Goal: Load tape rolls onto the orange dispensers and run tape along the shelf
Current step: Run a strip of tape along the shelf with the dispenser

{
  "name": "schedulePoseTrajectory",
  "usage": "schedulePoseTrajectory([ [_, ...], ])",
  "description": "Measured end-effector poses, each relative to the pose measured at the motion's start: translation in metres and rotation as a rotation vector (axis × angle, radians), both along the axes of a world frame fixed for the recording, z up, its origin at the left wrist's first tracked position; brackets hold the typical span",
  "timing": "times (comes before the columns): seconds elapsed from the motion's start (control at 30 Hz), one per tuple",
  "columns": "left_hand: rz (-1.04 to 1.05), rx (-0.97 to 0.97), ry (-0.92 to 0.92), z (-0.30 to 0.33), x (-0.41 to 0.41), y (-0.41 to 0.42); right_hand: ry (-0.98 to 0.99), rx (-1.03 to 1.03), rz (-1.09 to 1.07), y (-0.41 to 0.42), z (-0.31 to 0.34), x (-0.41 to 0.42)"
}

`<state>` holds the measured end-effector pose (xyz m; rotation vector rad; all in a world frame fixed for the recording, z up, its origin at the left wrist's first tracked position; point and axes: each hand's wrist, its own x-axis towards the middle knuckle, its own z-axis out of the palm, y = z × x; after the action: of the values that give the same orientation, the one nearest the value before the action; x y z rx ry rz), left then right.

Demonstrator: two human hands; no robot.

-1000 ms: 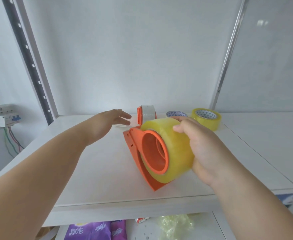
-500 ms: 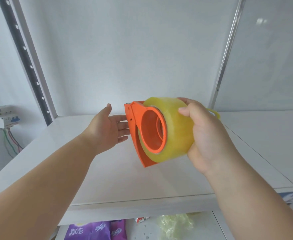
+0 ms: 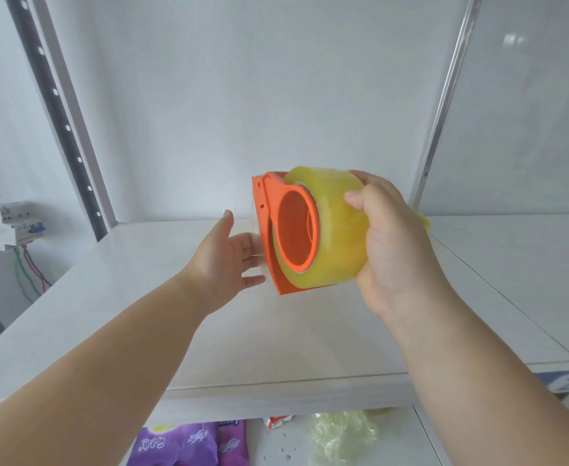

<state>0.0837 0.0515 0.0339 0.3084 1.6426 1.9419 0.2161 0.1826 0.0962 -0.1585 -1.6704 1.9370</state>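
A yellow-tinted clear tape roll (image 3: 335,227) sits on an orange dispenser (image 3: 273,227), held up in the air above the white shelf (image 3: 142,297). My right hand (image 3: 390,243) grips the roll and dispenser from the right, thumb on top of the roll. My left hand (image 3: 229,253) is just left of the dispenser's blade end, fingers straight and touching a loose clear strip of tape there. The other rolls and dispenser on the shelf are hidden behind the held one, apart from a yellow sliver (image 3: 424,222) at my right hand's edge.
Perforated black upright (image 3: 57,105) stands at the left, a metal upright (image 3: 444,105) at the right. An electrical breaker box (image 3: 7,223) with wires hangs at the far left. Purple packets (image 3: 189,445) and crumpled plastic (image 3: 340,435) lie on the shelf below.
My right hand has lifted the loaded dispenser off the shelf and up. My left hand came off the shelf and moved to the dispenser's blade end.
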Motion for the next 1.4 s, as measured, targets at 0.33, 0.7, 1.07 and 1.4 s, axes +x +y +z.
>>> schedulePoseTrajectory([
  [0.33, 0.011, -0.048, -0.208, -0.014, 0.006, 0.001, 0.083, 0.358, 0.069, -0.019, -0.01, -0.011],
  [0.7, 0.013, 0.057, -0.221, -0.01, 0.003, -0.024, 0.172, 1.031, -0.006, -0.04, -0.06, -0.031],
  [1.07, 0.2, -0.211, 0.04, 0.03, 0.009, -0.046, 0.207, 1.679, -0.174, -0.036, -0.088, -0.047],
  [1.4, 0.704, -0.333, 0.466, 0.03, 0.017, -0.057, 0.241, 1.961, -0.243, -0.037, -0.104, -0.059],
])
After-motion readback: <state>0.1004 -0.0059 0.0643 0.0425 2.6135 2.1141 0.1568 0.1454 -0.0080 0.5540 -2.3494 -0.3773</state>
